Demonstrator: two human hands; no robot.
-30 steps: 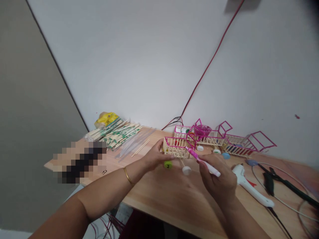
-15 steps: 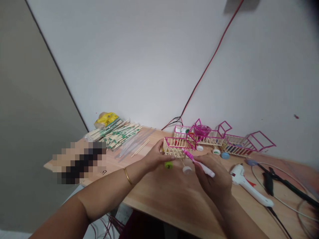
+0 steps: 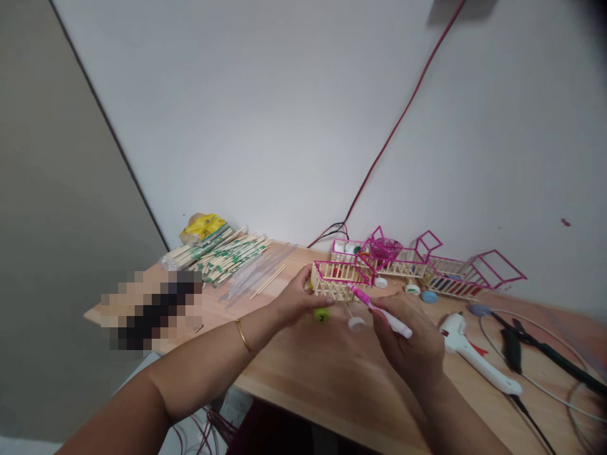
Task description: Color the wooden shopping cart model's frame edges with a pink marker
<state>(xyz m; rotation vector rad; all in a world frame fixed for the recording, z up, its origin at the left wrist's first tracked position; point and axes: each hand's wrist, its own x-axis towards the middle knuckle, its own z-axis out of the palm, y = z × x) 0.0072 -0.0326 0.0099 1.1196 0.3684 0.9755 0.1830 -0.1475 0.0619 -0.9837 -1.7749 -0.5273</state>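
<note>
My left hand point(image 3: 296, 297) is closed on the left end of a small stick-built cart point(image 3: 339, 287). The cart has pale wooden bars, a pink top rim and bottle-cap wheels, one a green cap point(image 3: 321, 315) and one a white cap point(image 3: 356, 324). Between the fingers of my right hand point(image 3: 412, 328) is a pink and white marker point(image 3: 379, 309). Its tip points up and left and meets or nearly meets the cart's front upper edge; contact is too small to tell.
Behind stand more pink-rimmed stick carts point(image 3: 455, 278). At the right lie a white glue gun point(image 3: 478, 357), dark-handled pliers or cutters point(image 3: 512, 347) and cables. Bundled wooden sticks point(image 3: 232, 253) and a yellow packet point(image 3: 203, 226) sit at the left back. A white wall point(image 3: 284, 126) rises behind the table.
The marker and my right hand have shifted very slightly to the right. My left hand keeps its hold on the cart, which stays in nearly the same place.
</note>
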